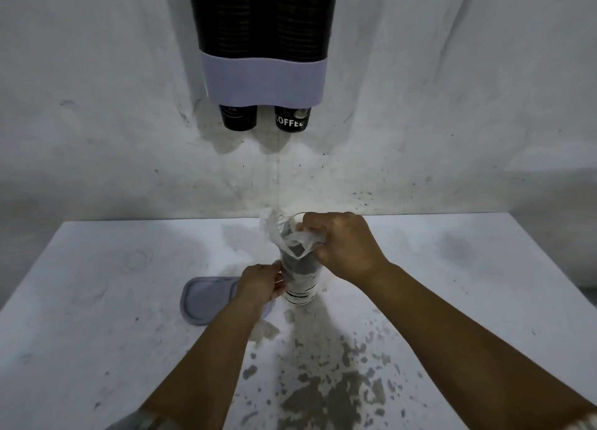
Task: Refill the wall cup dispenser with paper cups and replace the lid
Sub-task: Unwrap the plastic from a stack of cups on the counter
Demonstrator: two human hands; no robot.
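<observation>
A stack of dark paper cups point(299, 279) in a clear plastic sleeve stands upright on the white table point(97, 300). My left hand point(260, 284) grips the sleeve's lower part from the left. My right hand point(342, 245) is closed on the loose plastic wrap point(300, 242) at the top of the stack. The grey dispenser lid point(203, 300) lies flat on the table, just left of the stack and partly under my left wrist. The wall cup dispenser point(263, 74) hangs above, its two dark tubes holding cups, with a black cup point(238, 117) and a "COFFEE" cup point(291, 120) poking out below.
The white wall point(97, 106) behind the table is scuffed and spotted. Grey patches of worn paint point(323, 391) cover the table's near middle. The table's right edge point(549, 268) drops off beside the wall.
</observation>
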